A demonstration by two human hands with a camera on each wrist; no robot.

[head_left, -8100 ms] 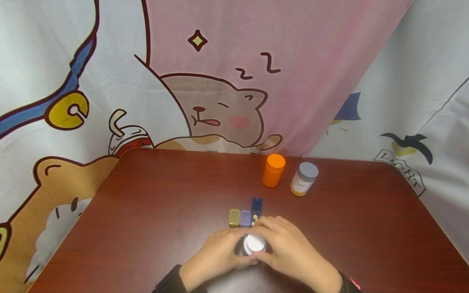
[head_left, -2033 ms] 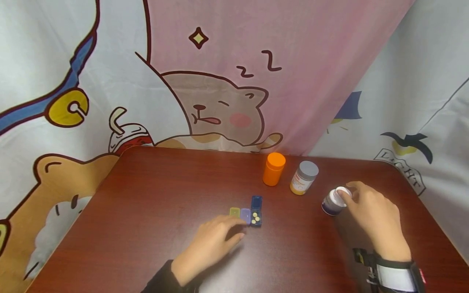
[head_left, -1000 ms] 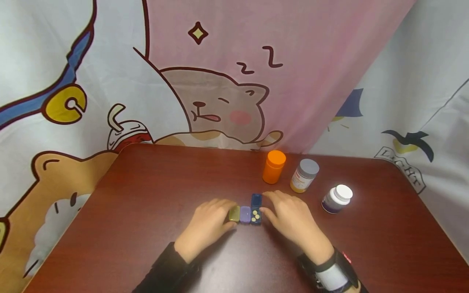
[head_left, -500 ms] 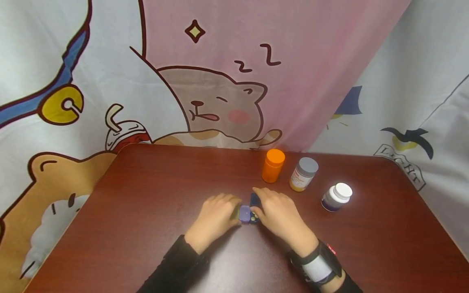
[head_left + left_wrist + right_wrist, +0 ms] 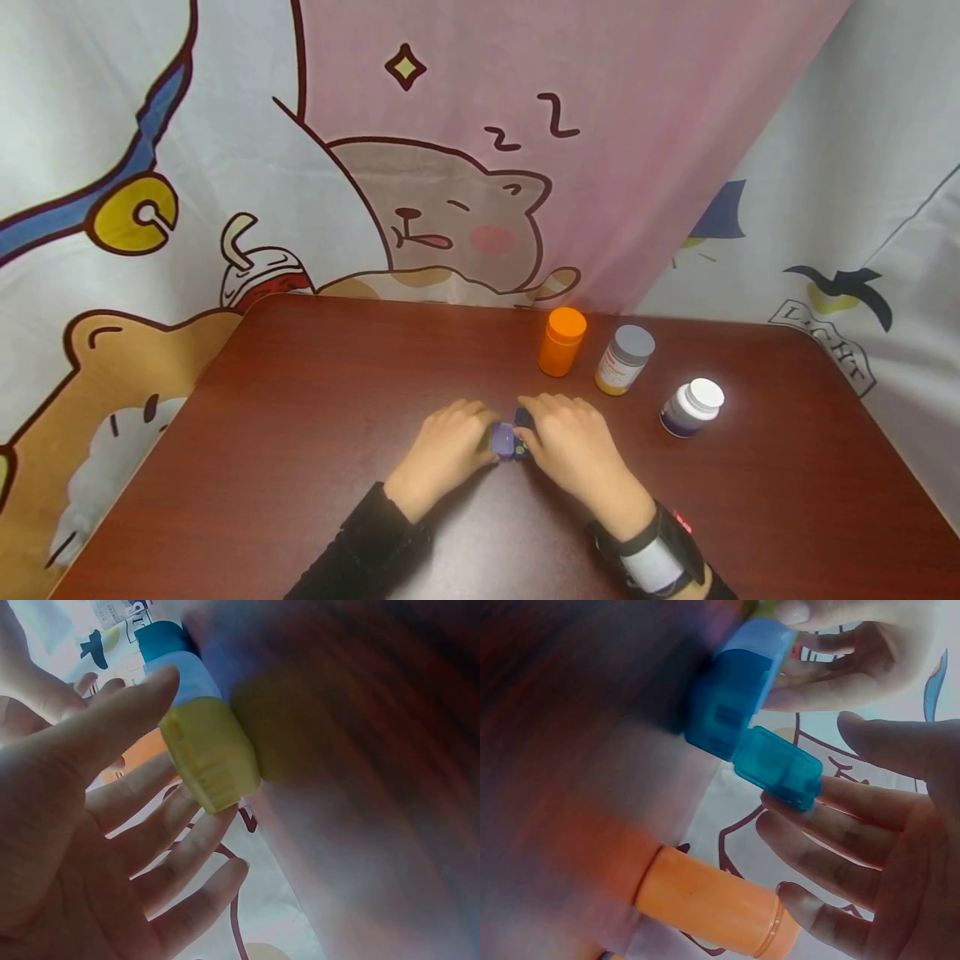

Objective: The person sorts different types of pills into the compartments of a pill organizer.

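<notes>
A small pill box [image 5: 502, 440] with yellow, lavender and dark blue compartments stands on the table. My left hand [image 5: 448, 444] holds its yellow end [image 5: 212, 754], thumb on the near side and fingers on the far side. The blue compartment's hinged lid [image 5: 776, 766] is raised, and fingertips of my right hand [image 5: 576, 442] touch its outer side. The right thumb stays apart from the lid in the right wrist view. Pale yellow pills [image 5: 520, 450] show in the blue compartment, partly hidden by the right hand.
Behind the pill box stand an orange bottle [image 5: 561, 343] and a grey-capped bottle [image 5: 624, 360] with a white label. A white bottle [image 5: 692, 407], lid on, is farther right. A printed curtain [image 5: 465, 167] hangs along the table's back edge.
The white bottle, earlier between both hands, now stands at the right. Both hands have moved to the pill box, and its blue lid has tipped up from lying flat.
</notes>
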